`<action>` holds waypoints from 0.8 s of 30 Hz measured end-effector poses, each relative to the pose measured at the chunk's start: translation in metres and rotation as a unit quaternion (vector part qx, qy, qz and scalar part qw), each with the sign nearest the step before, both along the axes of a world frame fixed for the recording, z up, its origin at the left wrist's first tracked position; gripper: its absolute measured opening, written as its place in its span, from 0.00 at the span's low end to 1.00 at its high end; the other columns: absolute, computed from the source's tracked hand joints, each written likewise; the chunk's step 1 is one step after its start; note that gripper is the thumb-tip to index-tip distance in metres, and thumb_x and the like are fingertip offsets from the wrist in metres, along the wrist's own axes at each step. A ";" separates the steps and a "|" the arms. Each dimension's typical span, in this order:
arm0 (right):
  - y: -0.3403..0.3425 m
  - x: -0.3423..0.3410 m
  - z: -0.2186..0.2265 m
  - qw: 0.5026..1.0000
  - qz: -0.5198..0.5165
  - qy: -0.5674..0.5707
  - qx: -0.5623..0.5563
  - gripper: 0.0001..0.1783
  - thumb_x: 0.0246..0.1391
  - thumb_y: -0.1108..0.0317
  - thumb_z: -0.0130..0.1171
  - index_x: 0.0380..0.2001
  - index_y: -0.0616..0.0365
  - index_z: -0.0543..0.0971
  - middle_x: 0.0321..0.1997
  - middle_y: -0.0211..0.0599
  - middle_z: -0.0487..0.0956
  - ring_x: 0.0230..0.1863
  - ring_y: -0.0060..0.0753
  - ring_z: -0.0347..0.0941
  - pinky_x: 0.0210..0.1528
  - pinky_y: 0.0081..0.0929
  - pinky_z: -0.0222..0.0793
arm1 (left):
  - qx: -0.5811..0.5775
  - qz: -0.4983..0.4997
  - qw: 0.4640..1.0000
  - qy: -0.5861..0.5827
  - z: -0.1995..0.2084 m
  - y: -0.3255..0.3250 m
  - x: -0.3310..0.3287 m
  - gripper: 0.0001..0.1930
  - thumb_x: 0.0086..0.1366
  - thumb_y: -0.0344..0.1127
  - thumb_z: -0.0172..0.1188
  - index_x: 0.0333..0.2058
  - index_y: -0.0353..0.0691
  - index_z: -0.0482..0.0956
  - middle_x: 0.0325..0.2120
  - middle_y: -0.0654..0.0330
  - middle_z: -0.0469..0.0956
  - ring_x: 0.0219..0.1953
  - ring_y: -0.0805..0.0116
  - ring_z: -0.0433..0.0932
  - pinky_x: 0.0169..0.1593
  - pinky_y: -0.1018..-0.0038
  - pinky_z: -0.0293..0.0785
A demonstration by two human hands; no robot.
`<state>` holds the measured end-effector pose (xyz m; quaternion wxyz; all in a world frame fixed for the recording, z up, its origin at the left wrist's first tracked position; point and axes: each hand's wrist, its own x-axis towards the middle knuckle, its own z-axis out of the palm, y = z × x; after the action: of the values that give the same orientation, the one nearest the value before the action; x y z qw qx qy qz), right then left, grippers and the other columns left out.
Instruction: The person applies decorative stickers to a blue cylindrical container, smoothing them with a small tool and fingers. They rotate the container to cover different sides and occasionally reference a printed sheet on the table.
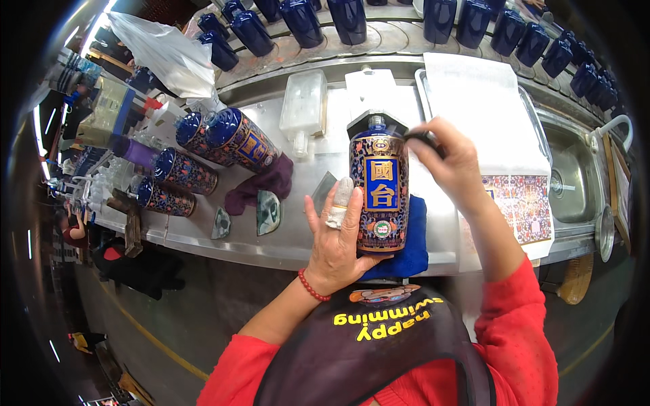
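Observation:
A dark blue bottle (380,223) with an ornate floral wrap and a blue front panel lies before me, its neck pointing away. Around its base and left side my left hand (335,254) grips it; one finger is wrapped in whitish tape. Pinched in my right hand (452,159) is a small black object (426,143), at the bottle's right shoulder; motion smears it, so its kind is unclear. A black angular rest (355,126) shows behind the bottle's neck. Beneath the bottle's lower right side lies a blue cloth (414,237).
Several wrapped bottles (247,145) stand to the left, beside a purple cloth (261,183) and green-and-white scraps (268,212). Patterned label sheets (518,210) and white paper (474,101) lie right, before a steel sink (572,196). Plain blue bottles (301,24) line the far conveyor (271,64).

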<state>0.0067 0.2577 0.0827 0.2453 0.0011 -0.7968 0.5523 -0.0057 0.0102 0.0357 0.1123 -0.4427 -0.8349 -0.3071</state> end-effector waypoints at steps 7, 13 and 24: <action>-0.008 0.005 0.015 0.951 0.284 -0.006 0.123 0.11 0.48 0.68 0.71 0.36 0.55 0.82 0.29 0.33 0.75 0.35 0.38 0.76 0.40 0.36 0.71 | -0.002 0.002 1.000 -0.003 -0.005 -0.004 0.000 0.60 0.52 0.59 0.75 0.74 0.33 0.52 0.68 0.45 0.66 0.72 0.36 0.59 0.69 0.28 0.29; -0.013 -0.005 0.017 0.899 0.103 0.175 0.388 0.15 0.39 0.77 0.69 0.34 0.47 0.85 0.28 0.28 0.76 0.31 0.26 0.71 0.40 0.30 0.60 | -0.012 0.002 1.000 0.001 -0.001 -0.005 0.000 0.59 0.54 0.60 0.74 0.72 0.27 0.53 0.66 0.40 0.67 0.71 0.37 0.60 0.71 0.32 0.27; -0.016 0.020 0.008 0.900 0.260 0.144 0.318 0.06 0.51 0.71 0.67 0.33 0.51 0.81 0.29 0.33 0.72 0.32 0.32 0.72 0.36 0.35 0.64 | -0.005 -0.009 0.999 -0.032 -0.022 -0.011 -0.006 0.58 0.59 0.64 0.67 0.73 0.28 0.49 0.68 0.39 0.64 0.71 0.37 0.59 0.70 0.30 0.29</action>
<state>0.0269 0.2421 0.0903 0.1921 0.3655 -0.8573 0.3075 -0.0116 -0.0013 0.0141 0.0802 -0.4406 -0.8355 -0.3185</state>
